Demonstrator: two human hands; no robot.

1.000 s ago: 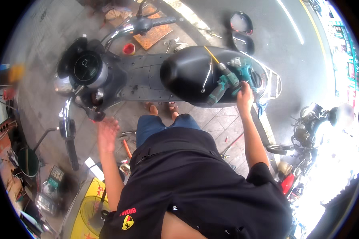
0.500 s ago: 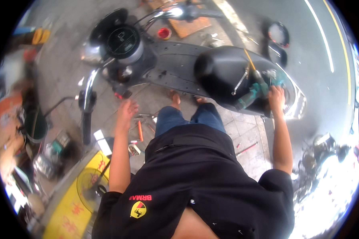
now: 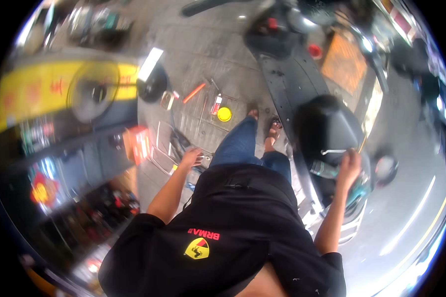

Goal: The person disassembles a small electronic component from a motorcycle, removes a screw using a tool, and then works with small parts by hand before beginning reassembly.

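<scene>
My left hand (image 3: 192,157) hangs open beside my thigh, empty, fingers loosely bent. My right hand (image 3: 351,166) is closed on a teal cordless drill (image 3: 324,169) lying on the black scooter seat (image 3: 322,119), partly hidden by my fingers. A silver wrench (image 3: 332,151) lies just left of that hand, and more teal tool (image 3: 357,195) shows below it. The scooter's flat footboard (image 3: 282,79) runs up from the seat beside my sandaled feet.
On the pavement are an orange-handled tool (image 3: 193,92), a spray can (image 3: 216,104), a yellow lid (image 3: 224,114), hoses and a red box (image 3: 136,143). A fan (image 3: 94,86) stands by a yellow panel at left. An orange board (image 3: 344,62) and the road (image 3: 411,218) lie right.
The view has swung left, so the scooter now runs upright along the right and the fan and shelves fill the left. My left hand is now farther from the handlebar.
</scene>
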